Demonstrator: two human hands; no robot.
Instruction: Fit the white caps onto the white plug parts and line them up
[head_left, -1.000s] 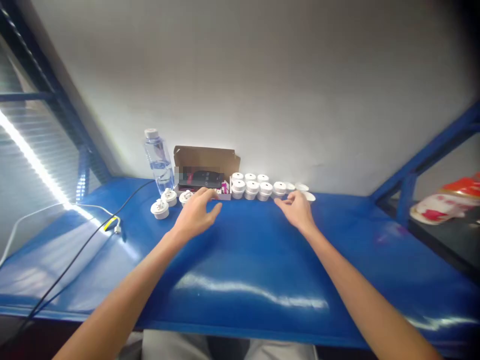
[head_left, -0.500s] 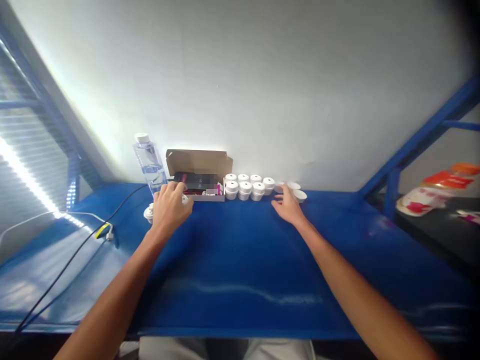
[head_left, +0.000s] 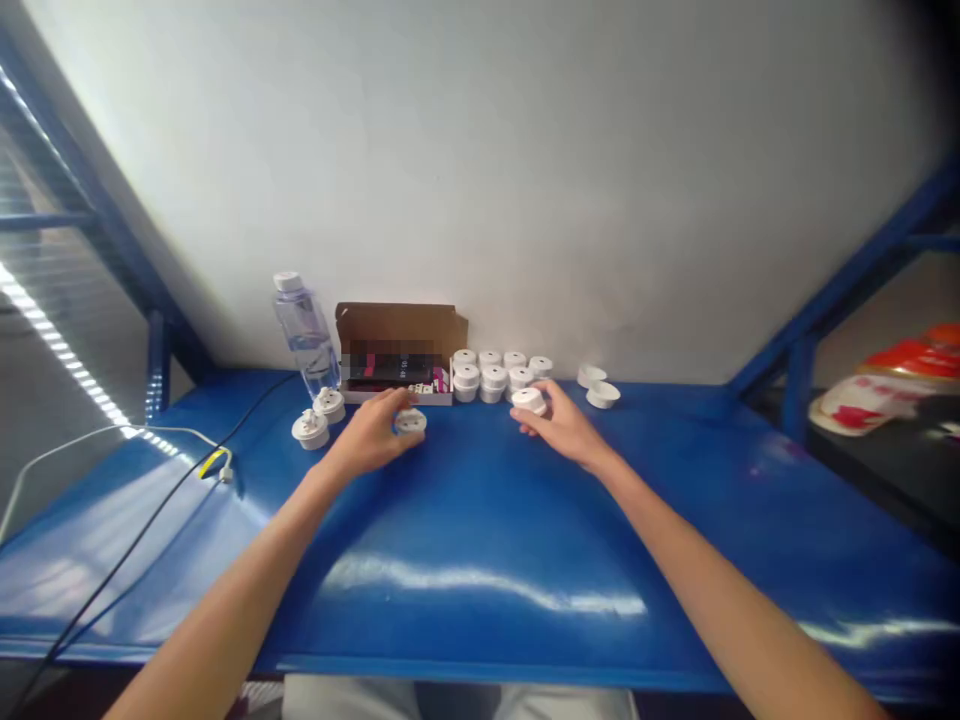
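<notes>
Left fingers (head_left: 391, 412) curled, pinching small round white plastic socket part (head_left: 410, 422) low over glossy blue tabletop (head_left: 480, 520). Right fingers (head_left: 531, 418) pinching second white disc-shaped piece (head_left: 529, 400), just in front of stacked row of white round caps (head_left: 495, 372). Left hand (head_left: 367, 436) palm down; right hand (head_left: 562, 428) turned inward. Forearms extended, converging. Two socket parts (head_left: 319, 417) near clear ribbed water bottle (head_left: 304, 330); open cardboard box (head_left: 397, 350) against wall.

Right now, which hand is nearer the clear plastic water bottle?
Left. The left hand lies just right of the clear plastic water bottle; the right hand lies much farther right, beyond the open cardboard box.
</notes>
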